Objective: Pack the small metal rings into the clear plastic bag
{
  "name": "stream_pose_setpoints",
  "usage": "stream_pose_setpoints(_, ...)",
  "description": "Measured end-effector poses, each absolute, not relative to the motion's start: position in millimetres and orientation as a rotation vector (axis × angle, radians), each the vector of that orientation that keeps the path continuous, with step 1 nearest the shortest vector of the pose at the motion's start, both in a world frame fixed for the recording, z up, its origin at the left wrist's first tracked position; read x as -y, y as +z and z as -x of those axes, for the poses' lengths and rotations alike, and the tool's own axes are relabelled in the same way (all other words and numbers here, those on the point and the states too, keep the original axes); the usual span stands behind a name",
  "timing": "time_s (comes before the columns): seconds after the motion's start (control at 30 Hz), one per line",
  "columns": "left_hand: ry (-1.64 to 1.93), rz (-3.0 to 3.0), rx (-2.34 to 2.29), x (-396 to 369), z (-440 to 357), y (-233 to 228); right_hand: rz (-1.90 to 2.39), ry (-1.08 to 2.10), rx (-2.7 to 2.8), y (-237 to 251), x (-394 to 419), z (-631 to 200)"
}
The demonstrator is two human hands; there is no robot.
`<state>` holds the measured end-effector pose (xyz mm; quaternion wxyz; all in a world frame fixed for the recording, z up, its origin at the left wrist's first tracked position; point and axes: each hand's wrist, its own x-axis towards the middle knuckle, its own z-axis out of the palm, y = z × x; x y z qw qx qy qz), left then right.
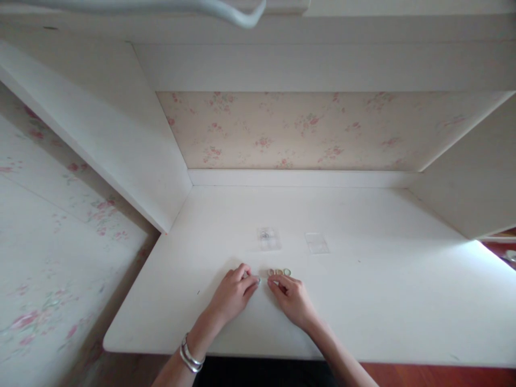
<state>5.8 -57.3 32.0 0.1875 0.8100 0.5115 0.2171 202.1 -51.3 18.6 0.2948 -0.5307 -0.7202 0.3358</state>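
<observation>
My left hand (234, 290) rests over the white desk with thumb and fingers pinched. A tiny dark greenish thing shows at its fingertips, too small to name. Facing it across a narrow gap, my right hand (293, 302) is pinched too, and whatever it holds is hidden. Just beyond the right fingertips, several small rings stand in a row: a pale ring (271, 272), a yellowish ring (279, 272) and a greenish ring (287, 272). Farther back lies a clear plastic box (274, 238) with something small and dark inside. To its right is a flat clear plastic lid (317, 243).
The white desk (387, 301) has side panels left and right and a shelf (322, 64) overhead. A grey-white curved bar (226, 11) crosses the top left. Flowered wallpaper (298, 131) covers the back. Small dark specks lie on the desktop.
</observation>
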Motion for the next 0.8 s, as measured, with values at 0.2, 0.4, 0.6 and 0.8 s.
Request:
stream_pose_setpoints(0.2, 0.629, -2.28, -1.478, 56, -10, 30, 1.42, 0.853, 2.0, 16, 52, -203)
stream_pose_setpoints(0.4, 0.57, -2.308, -1.481, 54, -12, 28, 1.429, 0.803, 2.1, 20, 55, -203)
stream_pose_setpoints(0.6, 0.575, -2.236, -1.486, 53, -16, 26, 1.414, 0.772, 2.107, 15, 54, -205)
stream_pose_setpoints(0.8, 0.823, -1.969, -1.442, 43, -16, 25, 1.45, 0.699, 2.188, 18, 57, -202)
